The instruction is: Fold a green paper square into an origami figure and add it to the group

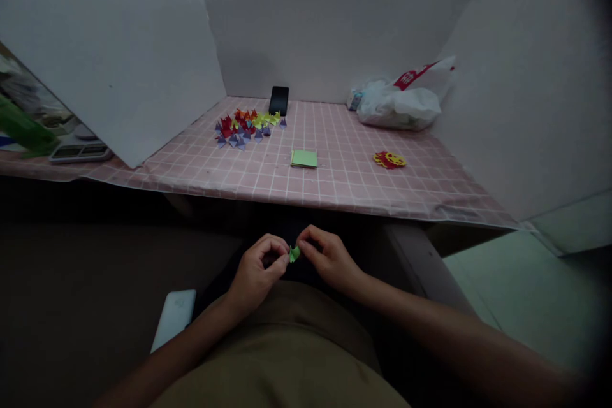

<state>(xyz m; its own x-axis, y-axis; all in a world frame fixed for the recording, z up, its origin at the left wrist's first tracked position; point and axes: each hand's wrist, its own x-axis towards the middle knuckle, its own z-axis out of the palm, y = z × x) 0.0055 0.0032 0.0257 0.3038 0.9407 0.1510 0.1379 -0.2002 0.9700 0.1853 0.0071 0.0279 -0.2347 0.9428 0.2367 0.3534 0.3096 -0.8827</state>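
Observation:
Between my hands, above my lap and in front of the table edge, is a small green origami crane point(294, 254), partly folded in shape and partly covered by fingers. My left hand point(261, 268) pinches its left side between thumb and forefinger. From the other side, my right hand point(329, 259) pinches its right tip. On the table beyond lies a stack of square green paper point(305, 159). Farther back on the left sits a cluster of folded paper cranes point(241, 127) in red, orange, yellow and purple.
A black phone point(279, 101) leans at the back. White plastic bags point(399, 105) stand at the back right, with red and yellow cut-out pieces point(389, 160) nearer. A digital scale point(80, 152) is at far left. A white power bank point(176, 315) lies beside my left arm.

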